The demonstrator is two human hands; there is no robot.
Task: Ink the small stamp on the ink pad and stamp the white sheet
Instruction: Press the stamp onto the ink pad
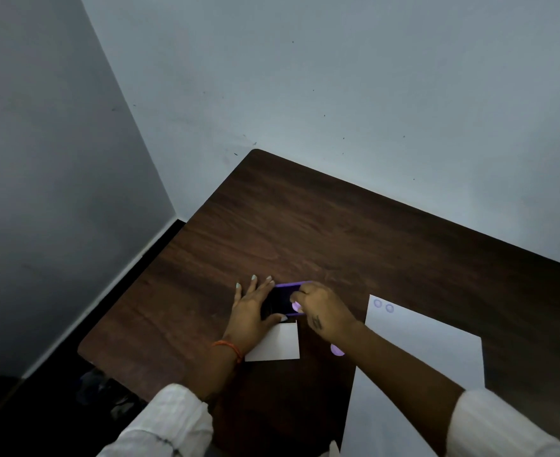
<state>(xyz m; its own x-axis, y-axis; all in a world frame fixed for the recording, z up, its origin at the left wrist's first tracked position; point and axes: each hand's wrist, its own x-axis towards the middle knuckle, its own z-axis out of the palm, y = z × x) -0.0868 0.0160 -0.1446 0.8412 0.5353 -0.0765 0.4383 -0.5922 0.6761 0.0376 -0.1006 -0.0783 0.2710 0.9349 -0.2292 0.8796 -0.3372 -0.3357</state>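
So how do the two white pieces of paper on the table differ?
The big sheet lies to the right of the right hand and already carries two round purple stamp marks near its far corner; the small card near the left hand looks blank. The sheet runs off the bottom of the picture, while all of the card that is not under the wrist shows. Both lie flat on the dark table.

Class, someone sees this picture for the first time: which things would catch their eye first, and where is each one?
Both hands meet mid-table over the purple ink pad: the left hand steadies it while the right hand presses a small stamp into it. To the right lies the white sheet, with two round prints near its far corner. A small white card lies just in front of the pad.
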